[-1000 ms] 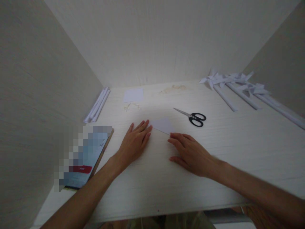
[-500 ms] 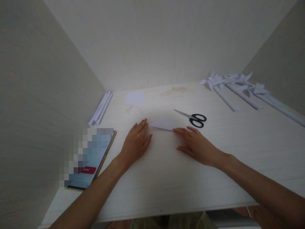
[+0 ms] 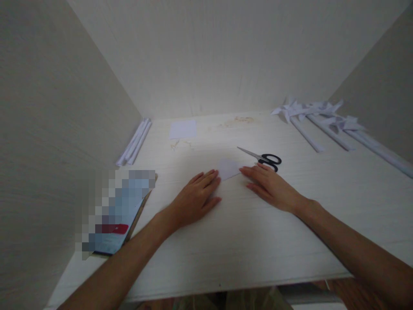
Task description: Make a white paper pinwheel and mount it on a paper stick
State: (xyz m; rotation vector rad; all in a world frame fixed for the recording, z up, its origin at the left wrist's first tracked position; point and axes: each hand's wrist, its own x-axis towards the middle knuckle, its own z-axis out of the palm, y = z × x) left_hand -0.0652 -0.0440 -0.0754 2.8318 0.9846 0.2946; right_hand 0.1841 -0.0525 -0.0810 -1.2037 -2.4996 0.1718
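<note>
A small folded white paper [image 3: 228,168] lies flat on the pale table [image 3: 258,232] between my two hands. My left hand [image 3: 196,198] rests palm down, its fingertips touching the paper's left edge. My right hand [image 3: 270,187] lies flat too, fingers pressed on the paper's right edge. Both hands press on the sheet and grip nothing. Black-handled scissors [image 3: 263,157] lie just behind my right hand, blades pointing left.
A tablet [image 3: 119,211] lies at the front left. White paper rolls [image 3: 134,141] lean against the left wall. A small white sheet [image 3: 183,129] sits at the back. Several paper pinwheels on sticks [image 3: 325,120] lie at the back right. Walls enclose three sides.
Both hands have shifted to the right along the paper. The visible part of the paper between them has become smaller.
</note>
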